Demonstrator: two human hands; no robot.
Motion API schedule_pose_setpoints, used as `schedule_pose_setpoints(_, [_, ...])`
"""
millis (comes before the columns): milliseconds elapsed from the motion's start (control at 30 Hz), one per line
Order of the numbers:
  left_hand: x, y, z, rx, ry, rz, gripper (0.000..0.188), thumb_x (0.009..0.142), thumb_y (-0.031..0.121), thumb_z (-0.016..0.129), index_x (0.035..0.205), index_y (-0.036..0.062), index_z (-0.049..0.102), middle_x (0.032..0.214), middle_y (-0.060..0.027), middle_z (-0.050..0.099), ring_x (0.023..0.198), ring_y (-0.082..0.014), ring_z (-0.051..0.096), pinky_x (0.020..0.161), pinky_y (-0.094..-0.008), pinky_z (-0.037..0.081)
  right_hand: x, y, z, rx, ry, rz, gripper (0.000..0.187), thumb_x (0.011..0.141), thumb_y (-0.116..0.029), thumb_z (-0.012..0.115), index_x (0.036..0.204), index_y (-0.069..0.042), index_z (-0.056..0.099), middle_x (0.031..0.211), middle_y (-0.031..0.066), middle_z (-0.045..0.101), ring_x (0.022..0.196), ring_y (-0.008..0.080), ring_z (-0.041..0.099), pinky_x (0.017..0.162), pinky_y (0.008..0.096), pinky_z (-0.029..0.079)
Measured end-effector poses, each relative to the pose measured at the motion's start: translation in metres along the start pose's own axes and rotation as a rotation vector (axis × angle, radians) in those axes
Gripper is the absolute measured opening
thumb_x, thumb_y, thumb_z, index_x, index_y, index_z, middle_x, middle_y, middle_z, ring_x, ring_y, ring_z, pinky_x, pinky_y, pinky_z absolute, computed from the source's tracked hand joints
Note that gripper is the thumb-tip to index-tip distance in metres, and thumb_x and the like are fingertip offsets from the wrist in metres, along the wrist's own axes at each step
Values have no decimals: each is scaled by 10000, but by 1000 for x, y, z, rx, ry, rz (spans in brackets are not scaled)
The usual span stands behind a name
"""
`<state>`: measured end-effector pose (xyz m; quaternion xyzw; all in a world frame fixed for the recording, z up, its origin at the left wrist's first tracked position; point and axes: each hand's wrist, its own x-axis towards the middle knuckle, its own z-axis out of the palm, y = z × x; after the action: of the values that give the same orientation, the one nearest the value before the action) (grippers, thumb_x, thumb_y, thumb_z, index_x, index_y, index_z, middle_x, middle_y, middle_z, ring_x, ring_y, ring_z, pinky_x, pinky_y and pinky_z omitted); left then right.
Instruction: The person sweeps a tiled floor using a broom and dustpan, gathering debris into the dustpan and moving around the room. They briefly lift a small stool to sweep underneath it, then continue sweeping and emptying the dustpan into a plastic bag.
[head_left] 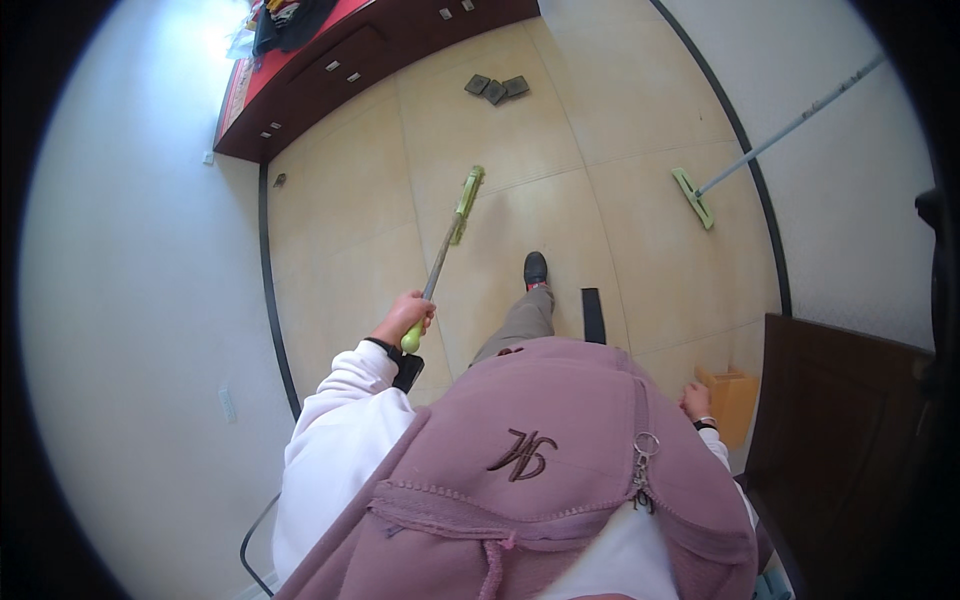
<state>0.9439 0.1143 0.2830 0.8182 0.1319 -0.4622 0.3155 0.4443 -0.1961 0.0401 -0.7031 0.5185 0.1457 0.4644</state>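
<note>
My left hand [408,313] is wrapped round the pole of a broom [437,268], close to its rounded light-green end. The broom slants forward over the floor, its narrow green head [467,203] ahead of me. Low at my right side, my right hand [695,401] has its fingers curled, and I see nothing in them. Beside it stands a light wooden stool or box [732,405]; whether the hand touches it I cannot tell.
A green-headed mop [694,199] leans along the right wall. Several dark square pieces [495,90] lie on the tiles near a dark red cabinet [330,75]. A black strip [594,315] lies by my shoe [536,268]. At the right stands a dark brown panel [830,430].
</note>
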Motion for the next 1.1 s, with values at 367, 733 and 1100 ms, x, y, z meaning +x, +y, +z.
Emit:
schedule_pose_setpoints(367, [261, 151, -85, 52, 162, 198, 111, 627, -15, 499, 732, -41, 476, 498, -107, 505, 402, -210, 511, 353, -326, 394, -16, -214, -15, 219, -98, 438, 420, 772, -151, 436, 1155, 13, 392, 501, 54, 460, 417, 129, 480, 367, 239, 389])
schedule_pose_setpoints(733, [363, 243, 5, 1183, -167, 875, 138, 551, 186, 599, 640, 83, 620, 642, -104, 588, 598, -240, 585, 550, -325, 462, -11, -273, -20, 188, -139, 514, 440, 754, -172, 473, 1140, 31, 410, 613, 97, 528, 481, 141, 521, 431, 255, 425])
schedule_pose_setpoints(1100, [187, 314, 98, 297, -536, 31, 549, 704, 55, 528, 1212, 23, 325, 594, -42, 488, 409, -106, 441, 361, -252, 363, 124, -183, -14, 536, -57, 445, 379, 765, -179, 432, 1085, 22, 467, 626, 102, 541, 489, 153, 525, 449, 259, 427])
